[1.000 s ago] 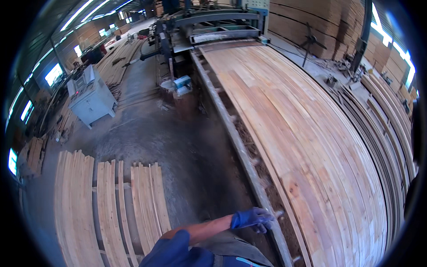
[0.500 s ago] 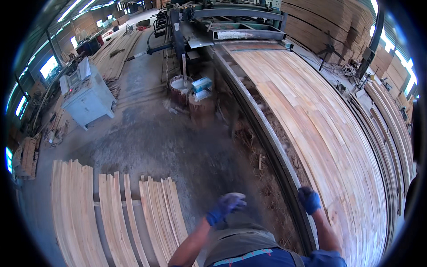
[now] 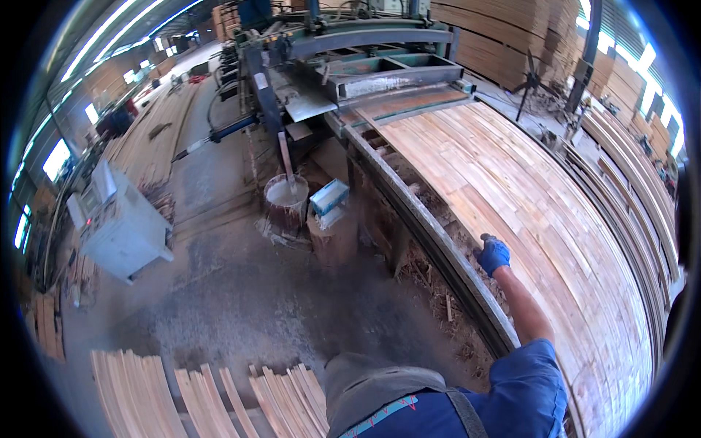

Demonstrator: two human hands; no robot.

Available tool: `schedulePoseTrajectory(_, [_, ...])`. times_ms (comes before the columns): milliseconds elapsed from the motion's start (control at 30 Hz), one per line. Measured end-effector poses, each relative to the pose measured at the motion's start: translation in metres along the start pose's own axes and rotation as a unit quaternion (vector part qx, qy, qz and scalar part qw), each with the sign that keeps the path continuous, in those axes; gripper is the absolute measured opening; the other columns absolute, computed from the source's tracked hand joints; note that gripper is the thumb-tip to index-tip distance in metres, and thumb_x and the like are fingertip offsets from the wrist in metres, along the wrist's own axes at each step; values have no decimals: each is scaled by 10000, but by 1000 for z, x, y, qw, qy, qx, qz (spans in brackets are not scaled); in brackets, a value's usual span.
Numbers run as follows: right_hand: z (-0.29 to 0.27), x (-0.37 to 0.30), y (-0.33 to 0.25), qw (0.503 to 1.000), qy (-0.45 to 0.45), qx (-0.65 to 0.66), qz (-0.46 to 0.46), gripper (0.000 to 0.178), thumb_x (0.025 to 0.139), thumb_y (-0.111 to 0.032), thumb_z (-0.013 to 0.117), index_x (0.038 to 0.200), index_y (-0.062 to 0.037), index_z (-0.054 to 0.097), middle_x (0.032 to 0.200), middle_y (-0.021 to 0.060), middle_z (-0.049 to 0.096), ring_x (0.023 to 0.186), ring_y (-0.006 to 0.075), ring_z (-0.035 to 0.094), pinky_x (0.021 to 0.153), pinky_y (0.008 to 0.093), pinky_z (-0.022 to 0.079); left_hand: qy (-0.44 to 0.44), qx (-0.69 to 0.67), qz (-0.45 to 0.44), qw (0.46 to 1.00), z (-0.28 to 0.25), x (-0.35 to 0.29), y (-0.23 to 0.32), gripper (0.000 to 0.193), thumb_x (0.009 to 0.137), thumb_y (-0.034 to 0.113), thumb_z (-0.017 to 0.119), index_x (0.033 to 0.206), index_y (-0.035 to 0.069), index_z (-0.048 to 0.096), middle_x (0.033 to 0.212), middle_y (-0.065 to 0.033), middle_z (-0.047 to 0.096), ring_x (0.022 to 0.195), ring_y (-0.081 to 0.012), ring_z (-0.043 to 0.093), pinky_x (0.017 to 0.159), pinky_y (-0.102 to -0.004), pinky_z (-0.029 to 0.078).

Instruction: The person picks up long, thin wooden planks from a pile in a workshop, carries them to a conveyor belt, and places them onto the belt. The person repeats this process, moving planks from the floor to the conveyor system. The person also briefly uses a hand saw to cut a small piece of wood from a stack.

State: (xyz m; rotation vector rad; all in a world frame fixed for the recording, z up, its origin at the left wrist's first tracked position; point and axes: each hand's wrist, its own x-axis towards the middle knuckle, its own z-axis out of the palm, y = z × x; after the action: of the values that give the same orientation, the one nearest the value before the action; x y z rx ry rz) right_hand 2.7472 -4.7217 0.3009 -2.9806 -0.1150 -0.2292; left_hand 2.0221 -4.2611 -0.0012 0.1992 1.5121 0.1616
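My right hand point(image 3: 494, 254), in a blue glove with darker fingertips, is at the left edge of a broad panel of pale wood strips point(image 3: 511, 182). Its fingers look curled in; whether they grip the panel's edge or something small is hidden. The panel lies on a long machine bed with a metal side rail point(image 3: 431, 223), left of that hand. At the far end of the panel stands a green and grey metal frame point(image 3: 398, 80). My left hand is out of view.
Left of the bed stand a bucket of white stuff point(image 3: 285, 191) and a stump-like block point(image 3: 334, 237) bearing a blue box point(image 3: 329, 197). A pale control cabinet point(image 3: 125, 226) is farther left. Loose wood strips point(image 3: 139, 394) lie at the lower left; stacked boards point(image 3: 496, 44) rise behind.
My right hand has gone forward along the panel's left edge from near the rail. My left hand, seen before in front of my body, has left the view. The machine frame appears closer.
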Motion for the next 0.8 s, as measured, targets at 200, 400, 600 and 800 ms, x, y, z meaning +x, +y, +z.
schedulePoseTrajectory(200, [30, 49, -32, 993, -18, -90, 70, 382, 773, -318, 683, 1052, -64, 616, 1003, 182, 634, 927, 346, 627, 776, 458, 509, -249, -58, -81, 963, 201, 69, 127, 392, 986, 395, 382, 1223, 128, 544, 1265, -137, 566, 1166, -330, 540, 894, -475, 471])
schedulePoseTrajectory(400, [61, 72, -29, 977, 1, -185, 110, 256, 802, -294, 625, 960, -94, 614, 926, 142, 612, 851, 319, 614, 668, 463, 500, -420, 246, 126, 865, 686, -41, 246, 354, 974, 308, 488, 1170, 27, 578, 1049, -138, 651, 970, -270, 639, 856, -348, 528])
schedulePoseTrajectory(600, [40, 68, -34, 995, -37, -88, 20, 201, 672, -218, 716, 792, -83, 629, 744, 159, 605, 681, 346, 602, 617, 458, 470, -529, 481, 167, 678, 907, -212, 165, 395, 962, 304, 474, 1255, 53, 560, 1054, -125, 692, 880, -227, 691, 788, -347, 557])
schedulePoseTrajectory(800, [-2, 33, -96, 996, -79, -39, 28, 305, 713, -230, 696, 943, -68, 578, 823, 158, 601, 734, 365, 599, 637, 487, 450, -651, 561, -81, 505, 923, -169, 88, 429, 935, 259, 555, 1314, 67, 499, 1123, -98, 635, 851, -157, 636, 747, -283, 538])
